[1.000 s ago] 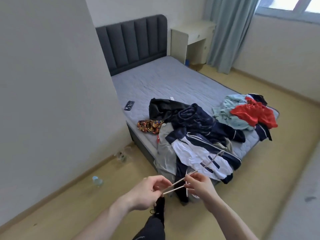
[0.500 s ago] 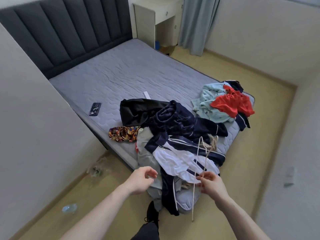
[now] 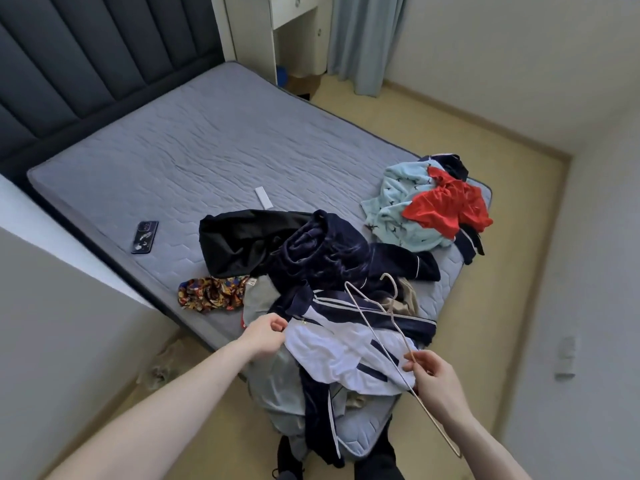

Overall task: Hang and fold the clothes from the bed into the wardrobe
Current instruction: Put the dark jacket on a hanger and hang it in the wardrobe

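A heap of clothes lies at the near corner of the grey bed point(image 3: 214, 157): a white and navy striped jacket point(image 3: 346, 351) on top, a dark navy velvet garment point(image 3: 325, 251), a black garment point(image 3: 235, 237) and a grey one point(image 3: 258, 299). My right hand point(image 3: 433, 379) pinches a thin beige wire hanger point(image 3: 374, 313) over the jacket, hook pointing away from me. My left hand point(image 3: 265, 334) reaches the jacket's left edge with fingers curled at the fabric; whether it grips is unclear. A second pile, light blue point(image 3: 398, 206) and red point(image 3: 446, 206), sits at the bed's right corner.
A dark phone point(image 3: 144, 237) and a small white remote point(image 3: 264, 197) lie on the mattress, and a patterned cloth point(image 3: 211, 292) sits at the bed's near edge. A white desk point(image 3: 273, 26) and curtain point(image 3: 363, 39) stand behind. A wall point(image 3: 69, 341) is close on my left.
My left hand let go of the hanger and moved forward to the jacket's edge. My right hand kept the hanger, which swung over the clothes. My view came closer to the bed.
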